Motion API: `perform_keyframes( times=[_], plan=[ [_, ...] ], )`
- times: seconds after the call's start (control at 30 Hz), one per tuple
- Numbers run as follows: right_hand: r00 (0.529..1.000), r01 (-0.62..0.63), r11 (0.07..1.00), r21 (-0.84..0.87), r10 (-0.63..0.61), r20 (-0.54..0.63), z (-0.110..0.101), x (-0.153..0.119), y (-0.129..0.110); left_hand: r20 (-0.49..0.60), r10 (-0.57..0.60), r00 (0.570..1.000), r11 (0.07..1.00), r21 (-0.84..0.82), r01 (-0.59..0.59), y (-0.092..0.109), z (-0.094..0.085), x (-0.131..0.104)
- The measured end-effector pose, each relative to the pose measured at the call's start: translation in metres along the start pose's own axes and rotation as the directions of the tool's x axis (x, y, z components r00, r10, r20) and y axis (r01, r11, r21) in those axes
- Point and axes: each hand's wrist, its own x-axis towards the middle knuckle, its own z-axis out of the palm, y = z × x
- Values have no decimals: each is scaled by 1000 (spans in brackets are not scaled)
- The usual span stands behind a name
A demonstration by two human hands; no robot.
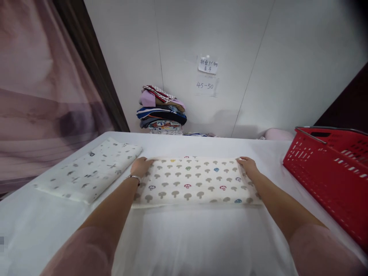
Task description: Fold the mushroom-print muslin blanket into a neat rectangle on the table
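Midway along a white-covered tabletop (207,146), the left hand (140,167) and the right hand (249,166) each pinched a far corner of one mushroom-print cloth (194,181). One grey-print folded cloth (93,170) lay near the left edge; one red plastic basket (319,172) stood by the right edge.

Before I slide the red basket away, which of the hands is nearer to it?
Right. The right hand is left of the red basket; the left hand is farther left, across the mushroom-print cloth.
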Motion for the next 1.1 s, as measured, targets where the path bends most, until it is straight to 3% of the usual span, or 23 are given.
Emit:
perform_keyframes(
  times=[0.17, 0.27, 0.33, 0.4, 0.57, 0.7, 0.8, 0.93, 1.0, 1.1],
  plan=[
    [998, 52, 988, -144, -49, 24, -3, 3, -8, 34, 29, 999, 993, 114, -33, 8, -2, -2],
    [974, 222, 947, -234, -206, 89, 1, 0, -22, 36, 155, 987, 972, 174, -159, 19, -1, -6],
    [901, 425, 861, -278, -372, 224, 11, -8, -32, 71, 275, 959, 933, 223, -284, 29, 3, -7],
    [795, 584, 766, -267, -474, 379, 26, -18, -40, 103, 356, 929, 887, 274, -371, 39, 10, -6],
    [629, 706, 650, -280, -394, 670, 62, -30, -53, 136, 476, 869, 795, 356, -491, 59, 18, -2],
    [554, 769, 553, -320, -327, 765, 75, -24, -61, 195, 524, 829, 756, 342, -558, 69, 15, -4],
    [549, 771, 530, -354, -270, 791, 78, -23, -68, 215, 565, 796, 724, 333, -604, 70, 14, -5],
    [559, 772, 504, -387, -249, 791, 78, -29, -77, 60, 662, 747, 713, 258, -652, 61, 16, -3],
    [559, 786, 467, -405, -260, 787, 79, -32, -81, -8, 663, 748, 734, 204, -648, 56, 18, -1],
    [567, 792, 434, -430, -262, 781, 83, -34, -86, -18, 624, 781, 773, 164, -613, 53, 20, -2]
  ],
)
